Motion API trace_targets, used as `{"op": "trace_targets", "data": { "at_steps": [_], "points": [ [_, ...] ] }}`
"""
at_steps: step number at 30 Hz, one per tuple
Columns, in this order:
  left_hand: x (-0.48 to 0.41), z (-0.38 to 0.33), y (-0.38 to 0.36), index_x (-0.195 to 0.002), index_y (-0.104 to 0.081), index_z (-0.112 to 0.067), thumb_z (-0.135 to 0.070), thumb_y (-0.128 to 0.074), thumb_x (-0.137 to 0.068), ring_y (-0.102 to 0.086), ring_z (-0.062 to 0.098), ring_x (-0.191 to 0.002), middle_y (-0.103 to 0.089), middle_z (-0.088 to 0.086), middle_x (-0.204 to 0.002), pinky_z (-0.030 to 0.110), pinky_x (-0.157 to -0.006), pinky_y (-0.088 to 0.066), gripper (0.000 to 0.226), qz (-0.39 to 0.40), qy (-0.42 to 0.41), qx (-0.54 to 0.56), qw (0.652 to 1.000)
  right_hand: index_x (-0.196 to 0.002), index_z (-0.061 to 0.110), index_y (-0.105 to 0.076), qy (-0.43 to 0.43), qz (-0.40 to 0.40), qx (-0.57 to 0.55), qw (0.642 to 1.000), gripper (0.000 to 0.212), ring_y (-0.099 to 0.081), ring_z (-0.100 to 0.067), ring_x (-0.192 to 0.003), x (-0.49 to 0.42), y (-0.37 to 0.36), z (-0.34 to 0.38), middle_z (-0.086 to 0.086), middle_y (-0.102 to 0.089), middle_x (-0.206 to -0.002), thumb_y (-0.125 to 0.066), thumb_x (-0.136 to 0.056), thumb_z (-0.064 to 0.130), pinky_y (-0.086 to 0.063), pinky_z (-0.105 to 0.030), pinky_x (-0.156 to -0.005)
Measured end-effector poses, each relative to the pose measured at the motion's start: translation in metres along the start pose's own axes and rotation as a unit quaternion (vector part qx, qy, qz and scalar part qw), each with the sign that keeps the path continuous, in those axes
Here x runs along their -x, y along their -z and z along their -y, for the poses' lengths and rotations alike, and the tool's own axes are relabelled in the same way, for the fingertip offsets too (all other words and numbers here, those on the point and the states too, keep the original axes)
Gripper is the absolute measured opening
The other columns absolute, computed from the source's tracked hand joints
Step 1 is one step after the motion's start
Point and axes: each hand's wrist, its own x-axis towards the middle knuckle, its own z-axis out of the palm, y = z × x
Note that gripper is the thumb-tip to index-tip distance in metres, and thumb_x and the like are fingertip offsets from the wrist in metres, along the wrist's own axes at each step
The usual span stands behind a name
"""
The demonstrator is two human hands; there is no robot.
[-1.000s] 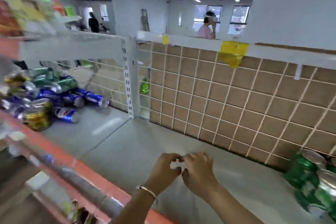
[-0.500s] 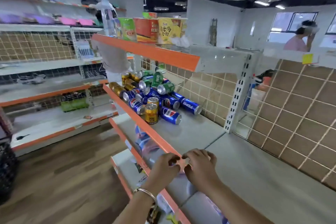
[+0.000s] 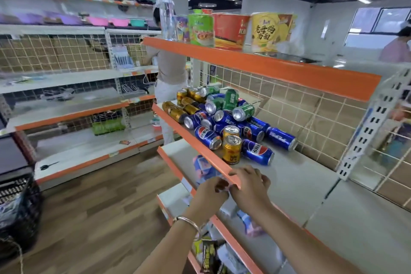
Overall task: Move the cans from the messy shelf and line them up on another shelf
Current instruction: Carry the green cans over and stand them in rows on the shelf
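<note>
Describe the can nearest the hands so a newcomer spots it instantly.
Find the middle shelf with the orange front lip, below the instant noodle cups. At the near edge of its heap of cans stands a gold can, upright, silver top showing. The blue cans beside it lie on their sides; a second upright gold one stands just behind.

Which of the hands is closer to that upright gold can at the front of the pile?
Right. The right hand is on the shelf edge just below the upright gold can; the left hand is lower and further left.

Small shop, orange-edged shelving (image 3: 262,66), instant noodle cups (image 3: 270,31), drink cans (image 3: 222,115)
</note>
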Motion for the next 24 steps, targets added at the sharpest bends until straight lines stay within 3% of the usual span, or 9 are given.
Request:
{"op": "trace_targets", "data": {
  "at_steps": [2, 5, 7, 10, 13, 16, 18, 21, 24],
  "points": [
    [-0.021, 0.009, 0.005, -0.098, -0.064, -0.013, -0.003, -0.053, -0.084, -0.063, 0.019, -0.095, -0.065, 0.003, -0.095, 0.023, -0.082, -0.047, 0.020, 0.000, -0.009, 0.021, 1.000, -0.122, 0.030, -0.056, 0.005, -0.001, 0.010, 1.000, 0.040, -0.036, -0.016, -0.126, -0.022, -0.008, 0.005, 0.008, -0.045, -0.128, -0.054, -0.084, 0.017, -0.018, -0.036, -0.105],
    [-0.061, 0.020, 0.016, -0.102, -0.064, -0.009, 0.000, -0.053, -0.082, -0.058, 0.013, -0.084, -0.060, -0.002, -0.087, 0.005, -0.065, -0.040, 0.025, 0.008, -0.002, 0.055, 0.998, -0.112, 0.030, -0.060, -0.005, -0.036, 0.022, 0.999, 0.033, -0.040, -0.020, -0.123, -0.071, -0.018, 0.014, 0.008, -0.048, -0.123, -0.056, -0.082, 0.018, -0.026, -0.041, -0.105],
    [-0.095, 0.026, 0.027, -0.107, -0.064, -0.003, 0.002, -0.054, -0.080, -0.058, 0.016, -0.090, -0.060, 0.001, -0.092, 0.008, -0.069, -0.042, 0.029, -0.002, -0.004, 0.075, 0.997, -0.106, 0.031, -0.061, -0.006, -0.062, 0.021, 0.998, 0.025, -0.039, -0.019, -0.122, -0.108, -0.023, 0.021, 0.008, -0.050, -0.120, -0.056, -0.084, 0.020, -0.023, -0.041, -0.103],
    [-0.139, 0.034, 0.052, -0.108, -0.065, -0.006, -0.009, -0.060, -0.077, -0.059, 0.015, -0.088, -0.065, 0.007, -0.097, 0.026, -0.082, -0.051, 0.031, -0.009, 0.000, 0.063, 0.998, -0.112, 0.029, -0.058, 0.006, -0.052, 0.032, 0.998, 0.027, -0.039, -0.018, -0.123, -0.163, -0.030, 0.032, 0.007, -0.049, -0.124, -0.053, -0.086, 0.020, -0.020, -0.042, -0.107],
    [-0.186, 0.039, 0.082, -0.110, -0.065, -0.010, -0.010, -0.058, -0.081, -0.058, 0.011, -0.088, -0.067, 0.005, -0.102, 0.017, -0.073, -0.046, 0.030, -0.026, -0.019, 0.034, 0.999, -0.118, 0.027, -0.055, 0.010, -0.047, 0.031, 0.998, 0.029, -0.042, -0.018, -0.120, -0.215, -0.032, 0.043, 0.007, -0.052, -0.124, -0.053, -0.089, 0.023, -0.019, -0.040, -0.104],
    [-0.229, 0.038, 0.106, -0.110, -0.064, -0.014, -0.015, -0.058, -0.084, -0.059, 0.011, -0.088, -0.068, 0.002, -0.104, 0.023, -0.075, -0.046, 0.027, -0.051, -0.027, 0.034, 0.998, -0.125, 0.024, -0.049, -0.001, -0.024, -0.011, 1.000, 0.036, -0.056, -0.018, -0.094, -0.259, -0.035, 0.045, 0.006, -0.064, -0.096, -0.051, -0.090, 0.020, -0.031, -0.042, -0.098],
    [-0.251, 0.041, 0.111, -0.115, -0.060, -0.013, -0.017, -0.060, -0.084, -0.057, 0.012, -0.086, -0.065, 0.003, -0.105, 0.022, -0.072, -0.046, 0.031, -0.023, -0.016, 0.037, 0.999, -0.131, 0.023, -0.042, -0.010, 0.011, -0.002, 1.000, 0.041, -0.058, -0.019, -0.078, -0.277, -0.040, 0.041, 0.005, -0.065, -0.082, -0.049, -0.090, 0.019, -0.036, -0.042, -0.089],
    [-0.285, 0.045, 0.111, -0.117, -0.058, -0.012, -0.014, -0.058, -0.085, -0.054, 0.011, -0.079, -0.060, -0.001, -0.096, 0.009, -0.056, -0.042, 0.032, 0.021, -0.022, 0.008, 0.999, -0.128, 0.025, -0.043, -0.039, 0.027, 0.031, 0.998, 0.036, -0.060, -0.021, -0.085, -0.298, -0.043, 0.030, 0.008, -0.063, -0.083, -0.048, -0.093, 0.025, -0.034, -0.043, -0.092],
    [-0.322, 0.045, 0.111, -0.112, -0.062, -0.012, -0.014, -0.058, -0.083, -0.055, 0.013, -0.082, -0.059, -0.001, -0.092, 0.015, -0.063, -0.044, 0.029, 0.033, -0.043, -0.012, 0.998, -0.129, 0.025, -0.047, -0.068, 0.015, 0.031, 0.997, 0.036, -0.060, -0.018, -0.085, -0.318, -0.043, 0.020, 0.006, -0.067, -0.094, -0.049, -0.094, 0.029, -0.035, -0.037, -0.088]
  ]
}}
